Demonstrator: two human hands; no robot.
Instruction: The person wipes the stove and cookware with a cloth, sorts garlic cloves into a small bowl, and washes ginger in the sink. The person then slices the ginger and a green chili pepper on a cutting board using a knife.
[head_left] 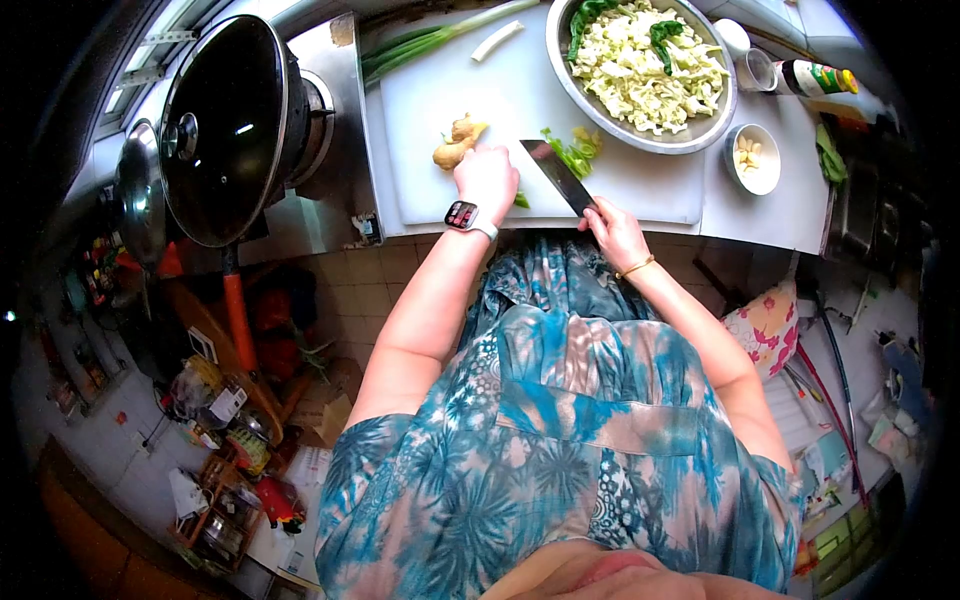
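My right hand [617,232] is closed round the handle of a dark-bladed knife [560,177], its blade slanting up and left over the white cutting board [420,110]. My left hand [487,182] rests on the board just below a piece of ginger [456,142]; its fingertips point away from me, and what they hold, if anything, is hidden. Chopped green pieces [574,152] lie right beside the blade, and a small green bit [521,200] shows next to my left hand. Green onion stalks [430,42] and a cut white piece [497,41] lie at the board's far side.
A metal bowl of chopped cabbage [648,145] stands at the board's far right. Beyond it are a small bowl of garlic [753,185], a glass jar [757,70] and a sauce bottle [815,78]. On the left, a lidded black wok [225,120] sits on the stove.
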